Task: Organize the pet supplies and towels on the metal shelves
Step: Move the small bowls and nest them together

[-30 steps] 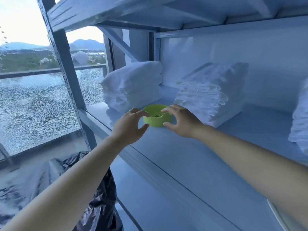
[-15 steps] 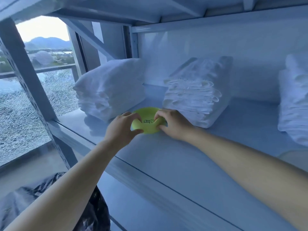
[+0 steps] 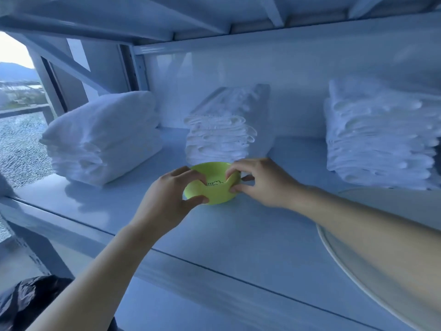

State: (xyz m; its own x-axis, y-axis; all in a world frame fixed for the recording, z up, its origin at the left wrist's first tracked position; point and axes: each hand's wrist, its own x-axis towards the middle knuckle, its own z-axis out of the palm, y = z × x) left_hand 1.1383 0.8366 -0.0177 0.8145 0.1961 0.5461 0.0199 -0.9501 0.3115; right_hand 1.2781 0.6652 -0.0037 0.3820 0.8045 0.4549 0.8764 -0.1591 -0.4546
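The left hand (image 3: 167, 201) is gripping the left side of the green bowl (image 3: 214, 195), with its fingers curling over the rim and its thumb pressing against the outer wall. The right hand (image 3: 262, 185) is pinching the right side of the same rim, with its fingers hooking inside and its thumb bracing on the outside. The green bowl is sitting low on the metal shelf (image 3: 214, 237), between the two hands and just in front of the middle towel stack (image 3: 224, 130); whether its base is fully seated on the surface cannot be told. A black printed mark is showing inside the bowl, too small to read. The left towel stack (image 3: 102, 139) is resting near the left end of the shelf, and the right towel stack (image 3: 377, 139) is standing well apart on the right. A pale round dish (image 3: 353, 266) is lying on the shelf at the right, partly hidden by the right forearm. A black bag (image 3: 28, 299) is showing below the shelf at lower left, and a cracked window pane (image 3: 21, 149) is standing beyond the left end of the shelf.
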